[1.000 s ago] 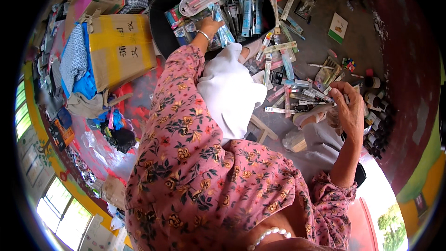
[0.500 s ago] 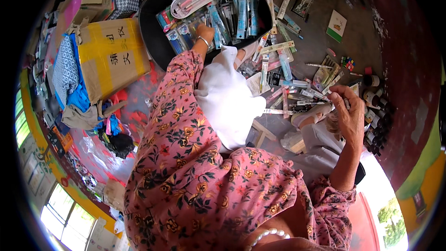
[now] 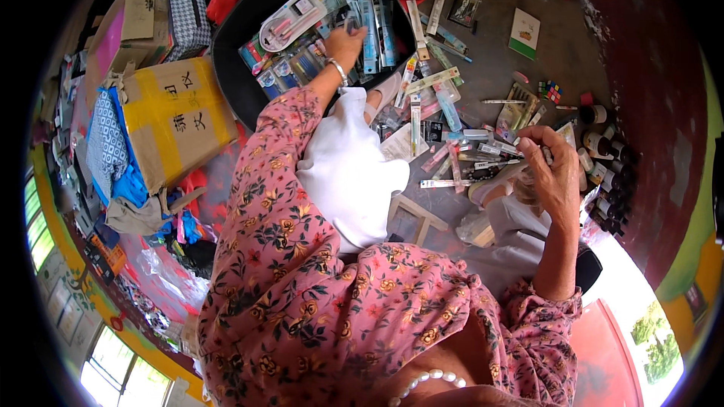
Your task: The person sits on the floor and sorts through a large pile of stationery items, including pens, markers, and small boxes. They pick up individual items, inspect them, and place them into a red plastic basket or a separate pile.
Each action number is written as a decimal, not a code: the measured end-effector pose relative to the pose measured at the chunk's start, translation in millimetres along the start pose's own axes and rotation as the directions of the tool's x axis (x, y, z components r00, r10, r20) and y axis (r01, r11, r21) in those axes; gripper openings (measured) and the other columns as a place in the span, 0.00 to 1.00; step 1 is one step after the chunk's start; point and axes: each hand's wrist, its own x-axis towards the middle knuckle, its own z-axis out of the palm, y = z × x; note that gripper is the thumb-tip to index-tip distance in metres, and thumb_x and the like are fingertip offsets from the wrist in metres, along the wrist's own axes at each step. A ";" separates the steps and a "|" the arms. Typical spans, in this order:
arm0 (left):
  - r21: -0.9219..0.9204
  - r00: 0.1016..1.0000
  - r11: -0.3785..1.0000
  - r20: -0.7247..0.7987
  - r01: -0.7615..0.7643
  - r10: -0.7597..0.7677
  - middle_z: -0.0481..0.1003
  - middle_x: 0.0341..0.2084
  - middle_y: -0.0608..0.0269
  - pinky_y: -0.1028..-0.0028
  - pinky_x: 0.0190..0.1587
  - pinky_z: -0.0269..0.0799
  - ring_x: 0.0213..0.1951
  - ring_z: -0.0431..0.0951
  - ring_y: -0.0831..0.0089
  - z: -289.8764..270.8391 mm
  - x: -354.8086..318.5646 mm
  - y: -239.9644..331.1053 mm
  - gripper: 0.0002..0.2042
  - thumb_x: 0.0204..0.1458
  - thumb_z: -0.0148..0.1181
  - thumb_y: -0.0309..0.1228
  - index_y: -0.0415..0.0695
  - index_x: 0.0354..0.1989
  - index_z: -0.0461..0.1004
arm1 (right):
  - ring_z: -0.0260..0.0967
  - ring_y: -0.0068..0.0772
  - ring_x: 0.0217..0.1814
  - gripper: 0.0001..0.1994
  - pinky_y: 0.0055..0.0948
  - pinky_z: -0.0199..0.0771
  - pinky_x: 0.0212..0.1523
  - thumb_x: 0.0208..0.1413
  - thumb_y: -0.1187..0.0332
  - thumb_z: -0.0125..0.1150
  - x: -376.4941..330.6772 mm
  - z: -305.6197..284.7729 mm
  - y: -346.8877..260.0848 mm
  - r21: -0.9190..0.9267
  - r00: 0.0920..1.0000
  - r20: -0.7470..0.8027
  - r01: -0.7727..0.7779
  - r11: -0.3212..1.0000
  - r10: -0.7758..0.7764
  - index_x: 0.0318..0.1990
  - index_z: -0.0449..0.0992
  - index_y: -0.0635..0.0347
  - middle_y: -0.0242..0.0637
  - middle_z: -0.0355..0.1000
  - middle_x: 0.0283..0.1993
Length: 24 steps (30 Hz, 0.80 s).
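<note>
Black tub, hands inside rim

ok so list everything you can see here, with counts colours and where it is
black tub: one, black, top centre, full of packaged items
packaged items in tub: many, mostly blue and white
loose packaged items: many, mixed colours, strewn on the floor right of the tub
cardboard box: one, brown with yellow tape, left
checked bag: one, black and white, upper left
small dark bottles: several, white caps, far right
colour cube puzzle: one, multicoloured, right
green and white card: one, upper right
left hand: reaching into the tub, touching the packages
right hand: raised at right, pinching a small item too small to identify
</note>
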 end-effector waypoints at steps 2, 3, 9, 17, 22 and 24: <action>-0.068 0.993 0.991 -0.042 -0.117 0.114 0.71 0.32 0.41 0.65 0.40 0.68 0.35 0.73 0.52 11.7 -1.9 16.3 0.29 0.33 0.60 0.50 0.33 0.33 0.69 | 0.66 0.31 0.26 0.09 0.27 0.63 0.31 0.46 0.69 0.53 0.6 2.1 -0.4 -0.007 1.000 -0.002 0.022 1.000 -0.022 0.31 0.71 0.67 0.42 0.70 0.25; 0.136 0.997 0.990 0.070 -0.039 0.030 0.69 0.39 0.41 0.65 0.42 0.67 0.39 0.72 0.52 11.0 -3.0 28.3 0.36 0.33 0.61 0.50 0.29 0.42 0.61 | 0.66 0.32 0.26 0.09 0.27 0.63 0.31 0.46 0.70 0.53 0.9 3.6 0.1 -0.021 1.000 -0.011 0.029 0.999 -0.029 0.31 0.70 0.67 0.42 0.70 0.25; 0.191 0.988 0.982 0.153 -0.008 -0.022 0.69 0.36 0.40 0.65 0.42 0.68 0.39 0.72 0.51 24.3 9.8 29.1 0.34 0.33 0.62 0.38 0.27 0.44 0.55 | 0.66 0.35 0.25 0.08 0.27 0.64 0.31 0.46 0.70 0.53 0.6 5.7 -4.8 -0.009 1.000 -0.023 -0.018 1.000 0.018 0.31 0.70 0.67 0.44 0.70 0.25; 0.042 0.998 0.998 0.044 0.041 -0.043 0.73 0.26 0.44 0.67 0.35 0.68 0.31 0.74 0.56 28.0 12.3 -26.5 0.19 0.33 0.62 0.38 0.32 0.27 0.72 | 0.67 0.37 0.26 0.07 0.29 0.64 0.30 0.45 0.71 0.53 3.7 5.4 -1.9 -0.078 0.999 -0.040 0.004 0.997 -0.007 0.30 0.70 0.67 0.44 0.70 0.26; -0.416 0.989 0.906 0.149 0.074 -0.012 0.73 0.23 0.59 0.74 0.27 0.66 0.24 0.72 0.74 23.2 12.5 -80.1 0.10 0.37 0.60 0.28 0.36 0.28 0.73 | 0.67 0.38 0.27 0.08 0.29 0.64 0.31 0.45 0.71 0.53 3.8 4.3 -4.1 -0.060 1.000 -0.016 0.008 0.998 -0.009 0.31 0.71 0.67 0.45 0.70 0.26; -0.404 0.993 0.909 0.096 0.096 -0.063 0.73 0.23 0.61 0.74 0.26 0.66 0.23 0.71 0.75 14.3 5.0 -94.1 0.09 0.38 0.58 0.24 0.36 0.31 0.72 | 0.67 0.38 0.27 0.08 0.29 0.64 0.31 0.45 0.71 0.53 5.0 5.9 -7.7 -0.073 1.000 -0.016 0.010 0.997 -0.011 0.31 0.71 0.67 0.45 0.70 0.26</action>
